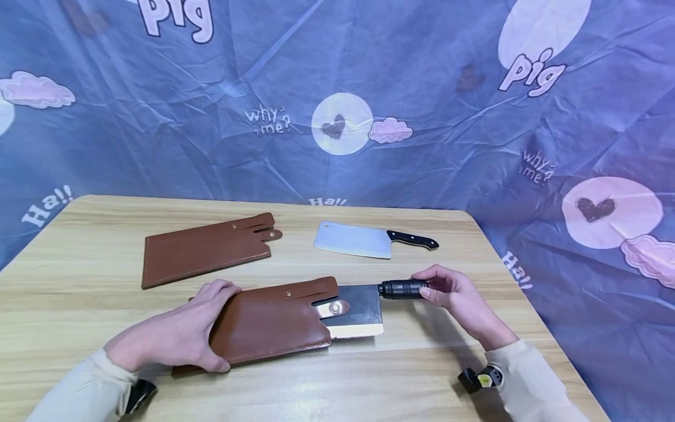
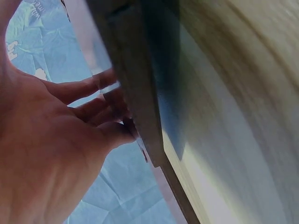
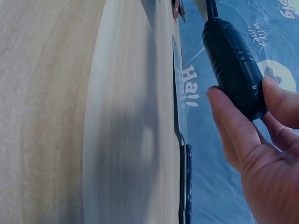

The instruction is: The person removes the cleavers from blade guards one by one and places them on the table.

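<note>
A brown leather sheath [image 1: 269,325] lies at the front of the table, most of a dark cleaver blade [image 1: 358,310] inside it. My left hand [image 1: 179,328] grips the sheath across its closed end, thumb on the near edge and fingers on the far one. From the sheath's mouth the rest of the blade sticks out, with a pale cutting edge toward me. My right hand [image 1: 456,296] pinches the end of the black ridged handle [image 3: 233,70] between thumb and fingers. A strap with a snap [image 1: 334,308] overlaps the blade at the mouth.
Farther back on the wooden table [image 1: 116,217] lies a second, flat brown sheath [image 1: 205,249]. Right of it is another cleaver [image 1: 353,239] with a shiny blade and a black riveted handle. A printed blue cloth [image 1: 432,164] hangs behind the table.
</note>
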A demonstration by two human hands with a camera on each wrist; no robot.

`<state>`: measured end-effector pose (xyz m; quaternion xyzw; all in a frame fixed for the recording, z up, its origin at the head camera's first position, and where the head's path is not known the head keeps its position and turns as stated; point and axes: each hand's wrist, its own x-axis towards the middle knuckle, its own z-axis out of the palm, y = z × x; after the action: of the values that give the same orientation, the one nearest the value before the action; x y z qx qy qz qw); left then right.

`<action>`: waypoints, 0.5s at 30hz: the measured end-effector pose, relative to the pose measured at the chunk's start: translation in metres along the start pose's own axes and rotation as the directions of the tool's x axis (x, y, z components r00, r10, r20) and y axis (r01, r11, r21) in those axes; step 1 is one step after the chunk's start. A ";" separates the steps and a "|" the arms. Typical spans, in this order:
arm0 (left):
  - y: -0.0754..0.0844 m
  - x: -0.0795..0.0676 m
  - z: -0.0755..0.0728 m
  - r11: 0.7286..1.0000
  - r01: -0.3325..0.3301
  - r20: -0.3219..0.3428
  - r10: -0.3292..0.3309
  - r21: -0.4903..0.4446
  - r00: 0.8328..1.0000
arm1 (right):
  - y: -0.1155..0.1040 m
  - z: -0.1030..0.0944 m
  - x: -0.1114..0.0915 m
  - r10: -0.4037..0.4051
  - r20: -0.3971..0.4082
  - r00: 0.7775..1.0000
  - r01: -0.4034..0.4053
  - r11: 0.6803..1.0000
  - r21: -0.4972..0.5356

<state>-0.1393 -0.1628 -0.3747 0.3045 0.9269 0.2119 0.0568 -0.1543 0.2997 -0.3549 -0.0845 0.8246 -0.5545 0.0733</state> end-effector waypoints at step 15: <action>-0.002 -0.004 0.001 1.000 0.010 0.006 -0.010 -0.009 1.000 | 0.001 -0.002 -0.001 -0.019 0.026 0.999 0.019 1.000 0.016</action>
<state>-0.1369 -0.1668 -0.3767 0.3003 0.9273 0.2149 0.0618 -0.1539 0.3021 -0.3549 -0.0990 0.8184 -0.5604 0.0795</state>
